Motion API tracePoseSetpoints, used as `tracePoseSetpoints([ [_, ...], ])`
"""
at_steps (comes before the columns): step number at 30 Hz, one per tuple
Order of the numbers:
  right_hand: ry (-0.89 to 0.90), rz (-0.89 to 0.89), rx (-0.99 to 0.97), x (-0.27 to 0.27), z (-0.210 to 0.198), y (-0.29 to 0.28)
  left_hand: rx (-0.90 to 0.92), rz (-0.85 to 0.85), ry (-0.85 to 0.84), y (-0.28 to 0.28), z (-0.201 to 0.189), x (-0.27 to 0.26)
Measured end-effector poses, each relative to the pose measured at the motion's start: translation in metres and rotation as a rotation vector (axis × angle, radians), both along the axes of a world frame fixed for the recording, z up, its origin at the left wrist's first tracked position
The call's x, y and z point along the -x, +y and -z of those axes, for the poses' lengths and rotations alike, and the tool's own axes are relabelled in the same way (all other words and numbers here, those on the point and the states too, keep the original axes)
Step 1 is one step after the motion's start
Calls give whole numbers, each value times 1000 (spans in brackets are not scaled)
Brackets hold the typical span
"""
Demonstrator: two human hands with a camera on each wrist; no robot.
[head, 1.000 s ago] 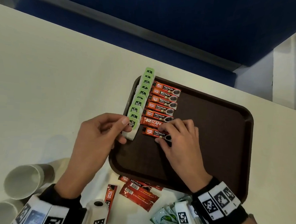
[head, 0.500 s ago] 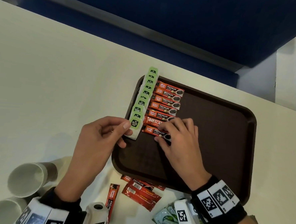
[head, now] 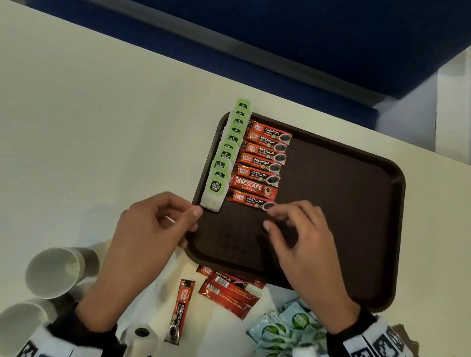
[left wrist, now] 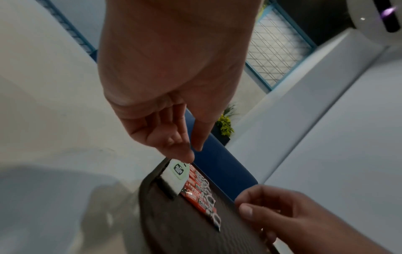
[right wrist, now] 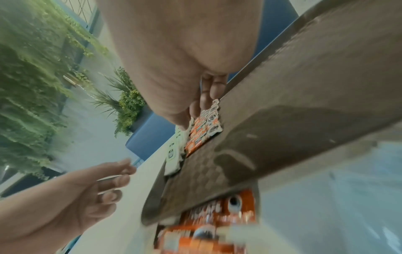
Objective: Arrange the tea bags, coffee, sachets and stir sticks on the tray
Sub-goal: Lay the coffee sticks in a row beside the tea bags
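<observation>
tea bags (head: pixel 224 161) and coffee (head: pixel 257 168) lie beyond both loosely curled, seemingly empty hands (head: pixel 154 228).

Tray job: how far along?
Done: tea bags and seven coffee sticks lined up at the tray's left end. In hand: nothing; both hands empty by the rows. Left: loose coffee sticks and green sachets off-tray.

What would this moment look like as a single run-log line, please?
tea bags and coffee sticks rowed on tray | both hands empty | loose coffee beside tray
</observation>
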State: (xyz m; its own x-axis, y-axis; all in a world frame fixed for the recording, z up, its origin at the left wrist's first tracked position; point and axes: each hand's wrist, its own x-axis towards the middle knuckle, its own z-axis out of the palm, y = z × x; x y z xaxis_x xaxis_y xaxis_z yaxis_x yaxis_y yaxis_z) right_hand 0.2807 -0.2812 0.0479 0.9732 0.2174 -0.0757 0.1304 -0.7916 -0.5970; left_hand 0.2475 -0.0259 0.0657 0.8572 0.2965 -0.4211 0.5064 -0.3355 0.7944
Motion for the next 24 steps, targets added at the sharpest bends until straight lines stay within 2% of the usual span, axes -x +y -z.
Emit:
tracePoseSetpoints([
  [2,53,-56,-14,28,-9,2,-87,95,68,3,-1,14],
  [5,115,-219,97,74,-12,8,-247,231,154,7,3,40],
  [9,58,-364,223,123,3,18,-344,334,243,7,8,71],
  [15,58,-323,430,141,2,25,-342,404,347,-2,11,93],
  [24,74,-305,542,133,4,28,-319,457,360,-10,23,96],
])
